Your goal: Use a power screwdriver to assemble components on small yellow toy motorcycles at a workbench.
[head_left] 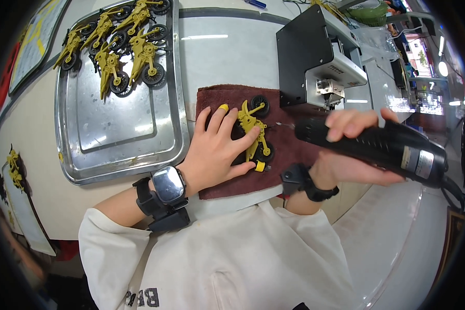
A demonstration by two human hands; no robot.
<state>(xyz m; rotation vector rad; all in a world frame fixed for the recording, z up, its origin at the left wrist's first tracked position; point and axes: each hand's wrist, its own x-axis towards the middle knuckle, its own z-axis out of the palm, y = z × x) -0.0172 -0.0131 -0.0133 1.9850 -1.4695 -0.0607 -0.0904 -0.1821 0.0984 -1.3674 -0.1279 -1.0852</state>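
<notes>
A yellow toy motorcycle [249,123] with black wheels lies on its side on a dark red cloth [289,147]. My left hand [217,142] holds it down against the cloth, thumb and forefinger pressed on its near side. Yellow bands show on the fingertips of the thumb and one finger. Wrapped in my right hand [354,168] is a black corded electric screwdriver [377,147], held level with its thin bit toward the toy's frame. Whether the bit touches the toy I cannot tell.
Left of the cloth a metal tray [121,165] holds several similar yellow toy motorcycles [144,54] at its far end. A black and silver boxy machine [307,57] stands beyond the screwdriver. More yellow parts [16,170] lie at the far left. A blue pen-like object [256,3] is at the back.
</notes>
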